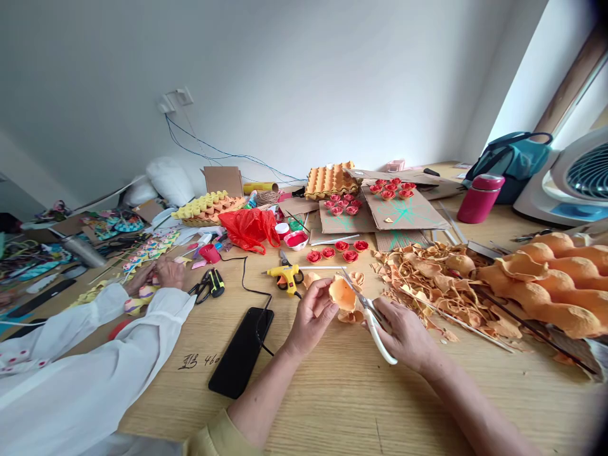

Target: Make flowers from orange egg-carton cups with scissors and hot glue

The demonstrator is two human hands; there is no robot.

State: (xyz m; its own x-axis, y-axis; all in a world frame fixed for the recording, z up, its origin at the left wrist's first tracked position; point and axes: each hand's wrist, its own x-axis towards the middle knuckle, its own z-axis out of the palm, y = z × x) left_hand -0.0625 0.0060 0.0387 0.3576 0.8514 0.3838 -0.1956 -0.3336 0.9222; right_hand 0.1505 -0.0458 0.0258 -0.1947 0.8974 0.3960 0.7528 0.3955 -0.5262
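Between the thumb and fingers of my left hand [313, 313] is an orange egg-carton cup [342, 294], its hollow side facing me and its rim cut wavy. My right hand [403, 332] is closed around the white handles of a pair of scissors [379, 334]. The scissor blades reach up along the right edge of the cup; whether they bite into it I cannot tell. Small cut cup pieces [350, 316] lie on the table just behind and under the cup. A yellow hot glue gun [284, 277] rests to the left of my left hand.
Orange scraps [418, 278] are heaped at right, before an orange egg tray [551, 278]. Red paper flowers [350, 256] stand behind on the table and cardboard [408, 209]. A black phone [241, 351] lies left, its cable nearby. A co-worker's hands [166, 273] work at far left.
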